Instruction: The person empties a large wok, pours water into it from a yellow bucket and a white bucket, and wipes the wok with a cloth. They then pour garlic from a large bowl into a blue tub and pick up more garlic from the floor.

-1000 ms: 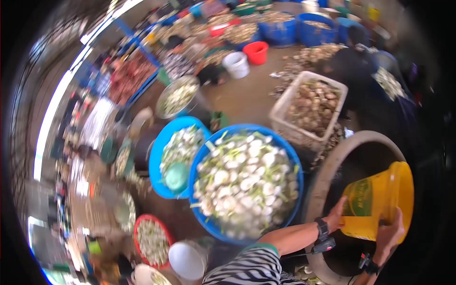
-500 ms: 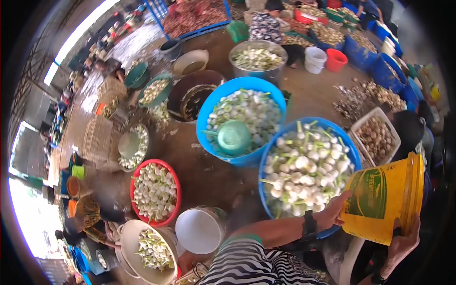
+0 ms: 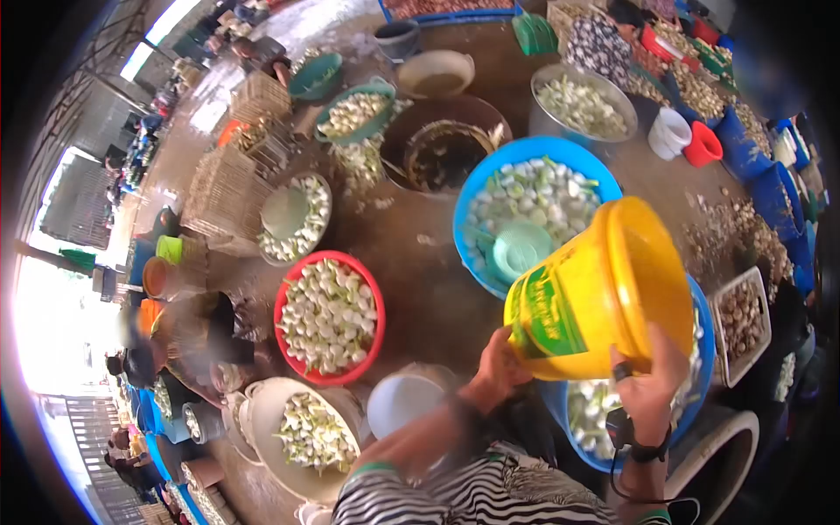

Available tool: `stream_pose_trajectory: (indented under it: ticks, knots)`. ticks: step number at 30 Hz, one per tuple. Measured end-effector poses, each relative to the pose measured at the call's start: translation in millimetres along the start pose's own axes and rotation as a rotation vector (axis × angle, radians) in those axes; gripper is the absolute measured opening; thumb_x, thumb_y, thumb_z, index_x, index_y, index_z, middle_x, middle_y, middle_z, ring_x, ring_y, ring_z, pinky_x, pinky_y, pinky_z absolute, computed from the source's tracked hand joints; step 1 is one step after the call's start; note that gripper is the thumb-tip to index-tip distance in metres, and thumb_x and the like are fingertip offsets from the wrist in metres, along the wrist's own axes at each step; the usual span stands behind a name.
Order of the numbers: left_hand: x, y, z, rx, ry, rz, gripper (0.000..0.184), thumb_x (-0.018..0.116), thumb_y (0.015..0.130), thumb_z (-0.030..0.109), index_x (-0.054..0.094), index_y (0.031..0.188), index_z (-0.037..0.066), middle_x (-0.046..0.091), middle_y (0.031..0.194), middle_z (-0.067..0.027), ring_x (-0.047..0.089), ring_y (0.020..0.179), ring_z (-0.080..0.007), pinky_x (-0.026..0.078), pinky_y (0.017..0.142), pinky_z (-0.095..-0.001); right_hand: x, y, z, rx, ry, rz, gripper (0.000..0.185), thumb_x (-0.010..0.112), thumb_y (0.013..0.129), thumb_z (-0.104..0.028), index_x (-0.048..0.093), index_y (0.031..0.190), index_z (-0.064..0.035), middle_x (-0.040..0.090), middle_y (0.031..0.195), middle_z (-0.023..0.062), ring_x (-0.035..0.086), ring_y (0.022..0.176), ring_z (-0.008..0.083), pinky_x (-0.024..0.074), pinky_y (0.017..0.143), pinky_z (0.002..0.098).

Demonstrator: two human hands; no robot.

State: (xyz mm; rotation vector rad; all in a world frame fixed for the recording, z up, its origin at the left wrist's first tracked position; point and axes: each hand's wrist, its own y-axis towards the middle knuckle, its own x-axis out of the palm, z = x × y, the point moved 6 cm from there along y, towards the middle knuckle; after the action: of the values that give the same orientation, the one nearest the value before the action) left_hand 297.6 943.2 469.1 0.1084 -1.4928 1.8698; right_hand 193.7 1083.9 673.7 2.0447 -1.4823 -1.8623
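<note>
A yellow bucket [image 3: 560, 302] with a green label lies tilted on its side between my hands, its rim end to the right. My left hand [image 3: 503, 366] is closed around its base end. At the rim end, my right hand [image 3: 652, 385] grips the lower edge. I cannot make out what the bucket holds. Beneath it stands a blue tub [image 3: 560, 411] of white bulbs [image 3: 595, 407] with green stems, partly hidden by the bucket and my right hand. Just behind is a lighter blue tub [image 3: 468, 188] of similar bulbs, with a green plastic scoop or strainer [image 3: 521, 249] on them.
To the left are a red basin [image 3: 378, 297] and a cream basin [image 3: 258, 416] of bulbs, beside a pale bucket [image 3: 407, 402]. A dark round vat [image 3: 394, 144] and a metal pot [image 3: 582, 131] stand farther back. A white crate [image 3: 742, 325] is at right. Other people sit around.
My hands have carried the yellow bucket left and up in the view, over the blue tub. The head view has shifted, so the surrounding basins appear displaced.
</note>
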Motion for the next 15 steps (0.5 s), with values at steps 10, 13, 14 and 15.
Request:
stream_pose_trajectory:
  ticks: [10,13,14,15]
  knots:
    - [-147.5,30.4,116.2,0.103,-0.257,0.13,0.061,0.039,0.082,0.053,0.052,0.107,-0.002,0.059,0.093,-0.0178,0.058,0.07,-0.0276,0.048,0.06,-0.0361,199.6,112.6,-117.8,-0.14,0.317,-0.289,0.044,0.072,0.057,-0.005,0.053,0.096,0.0012,0.06,0.076,0.016,0.059,0.066,0.0342,0.0481,0.06,0.0384]
    - [-178.7,29.6,199.3,0.377,0.144,0.047,0.057,0.036,0.085,0.048,0.053,0.105,-0.002,0.06,0.091,-0.017,0.058,0.067,-0.0268,0.047,0.056,-0.0313,267.6,148.3,-153.1,-0.132,0.323,-0.331,0.042,0.072,0.057,-0.006,0.053,0.094,0.001,0.059,0.073,0.0163,0.059,0.065,0.0346,0.0477,0.058,0.0385]
    - [-215.8,54.8,188.9,0.175,-0.214,0.053,0.053,0.034,0.087,0.044,0.053,0.103,-0.002,0.06,0.091,-0.0163,0.058,0.066,-0.027,0.046,0.053,-0.0286,286.9,160.1,-162.6,-0.113,0.325,-0.345,0.042,0.072,0.056,-0.007,0.053,0.094,0.001,0.059,0.072,0.0162,0.059,0.064,0.0348,0.0473,0.057,0.039]
    - [-226.6,52.4,210.5,0.167,-0.25,0.057,0.052,0.034,0.087,0.044,0.053,0.104,-0.002,0.06,0.092,-0.0166,0.059,0.067,-0.0274,0.047,0.054,-0.0297,304.0,173.7,-173.9,-0.092,0.329,-0.345,0.043,0.071,0.056,-0.007,0.053,0.093,0.0011,0.059,0.072,0.0162,0.058,0.064,0.0351,0.047,0.057,0.0395]
